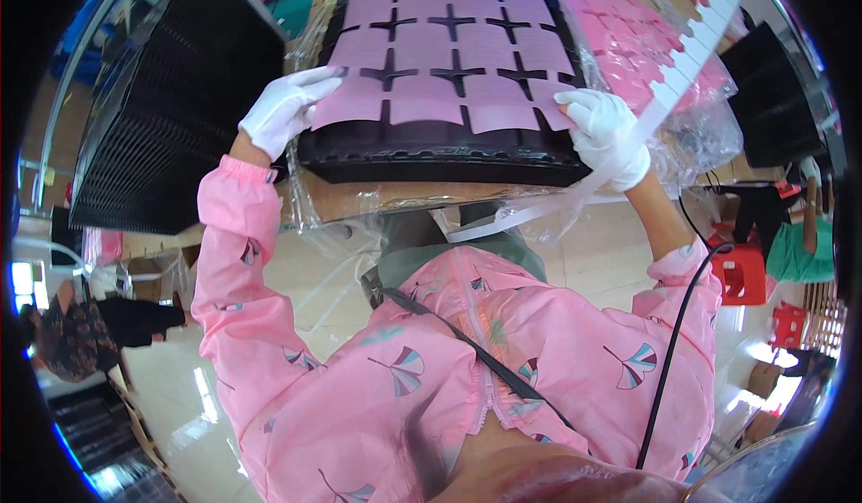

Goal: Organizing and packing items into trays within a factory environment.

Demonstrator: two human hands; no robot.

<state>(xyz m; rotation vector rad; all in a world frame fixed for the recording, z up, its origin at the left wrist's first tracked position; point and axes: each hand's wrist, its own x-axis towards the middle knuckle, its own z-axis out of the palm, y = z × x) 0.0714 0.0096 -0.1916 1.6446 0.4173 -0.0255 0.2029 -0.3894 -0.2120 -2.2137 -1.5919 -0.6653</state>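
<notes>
A thin pink sheet with cross-shaped cut-outs [426, 97] lies over a stack of black plastic trays [440, 155]; black shows through its openings. At the sheet's near left corner, my white-gloved left hand [285, 113] pinches the edge between thumb and fingers. My right hand [609, 135], gloved too with bare fingertips showing, grips the near right corner. A white strip with a toothed edge [696, 50] passes through my right hand; its plain tail [534, 211] curves down in front of the trays.
Clear plastic film with more pink cut-out sheets [628, 41] lies to the right. A tall stack of black trays [171, 99] stands at left. Cardboard [386, 196] lies under the trays. Red stools [743, 270] and a person in green [799, 243] are at right; another person [76, 332] is at left.
</notes>
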